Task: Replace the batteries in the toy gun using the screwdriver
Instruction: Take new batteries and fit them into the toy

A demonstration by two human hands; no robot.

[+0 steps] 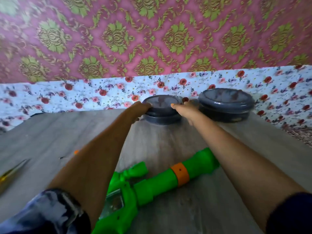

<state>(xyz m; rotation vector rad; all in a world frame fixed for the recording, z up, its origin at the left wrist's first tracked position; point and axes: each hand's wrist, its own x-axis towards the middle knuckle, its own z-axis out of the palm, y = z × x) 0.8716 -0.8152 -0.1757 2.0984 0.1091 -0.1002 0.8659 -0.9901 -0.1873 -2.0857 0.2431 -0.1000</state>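
A green toy gun (152, 181) with an orange band lies on the grey wooden table (50, 141) near me, its open battery compartment facing up. A yellow-handled screwdriver (11, 173) rests at the table's left edge. Both arms reach to the far edge. My left hand (140, 109) grips the left side of a dark round lidded container (162, 108). My right hand (184, 109) holds its right side, fingers curled on the rim. No batteries show.
A second dark round container (226, 105) stands just right of the first. A small orange piece (76, 152) lies on the table left of my left forearm. Floral cloth (84, 95) and patterned pink wall lie behind the table.
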